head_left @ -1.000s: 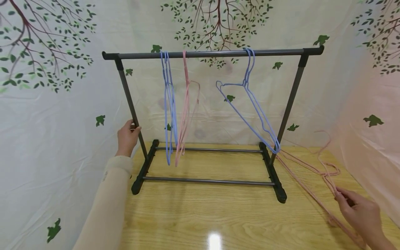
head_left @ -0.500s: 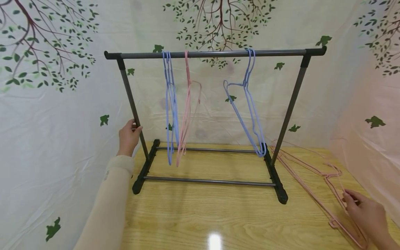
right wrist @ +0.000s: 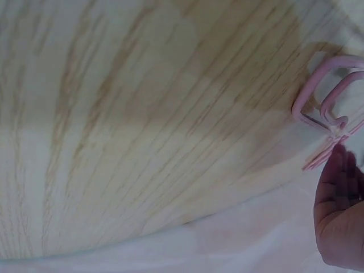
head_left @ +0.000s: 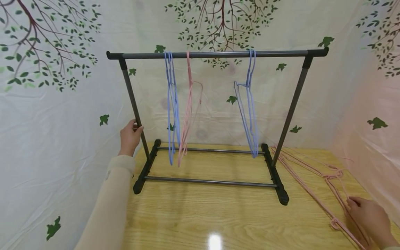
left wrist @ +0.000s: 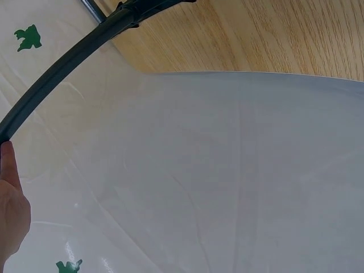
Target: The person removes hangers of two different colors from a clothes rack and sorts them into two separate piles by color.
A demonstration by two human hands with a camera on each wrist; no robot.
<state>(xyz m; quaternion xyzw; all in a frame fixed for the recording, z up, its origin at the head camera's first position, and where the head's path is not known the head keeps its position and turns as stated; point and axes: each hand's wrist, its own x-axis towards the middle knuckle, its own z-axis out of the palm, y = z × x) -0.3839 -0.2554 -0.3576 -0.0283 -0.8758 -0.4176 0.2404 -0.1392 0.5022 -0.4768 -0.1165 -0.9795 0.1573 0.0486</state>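
Note:
A black clothes rack (head_left: 218, 55) stands on the table, and my left hand (head_left: 129, 139) grips its left post, thumb in front. The left wrist view catches only part of that hand (left wrist: 12, 216), a finger against the dark post (left wrist: 57, 67). At the lower right my right hand (head_left: 368, 215) pinches a thin pink hanger (head_left: 343, 189) beside other pink hangers (head_left: 307, 189) lying on the table. Up close in the right wrist view, the fingertips meet pink hanger wire (right wrist: 310, 94). Blue hangers (head_left: 249, 76) hang toward the bar's right, turned nearly edge-on.
On the bar's left part hang more blue hangers (head_left: 170, 104) and a few pink ones (head_left: 189, 73). The wooden table (head_left: 193, 215) is bordered by a pale leaf-printed cloth (head_left: 72, 146) behind and at the sides. Feet of the rack jut toward the front.
The right hand has shifted slightly right and down, drawing a pink hanger apart from the others. The blue hangers on the right have swung round toward edge-on. My left hand keeps its grip.

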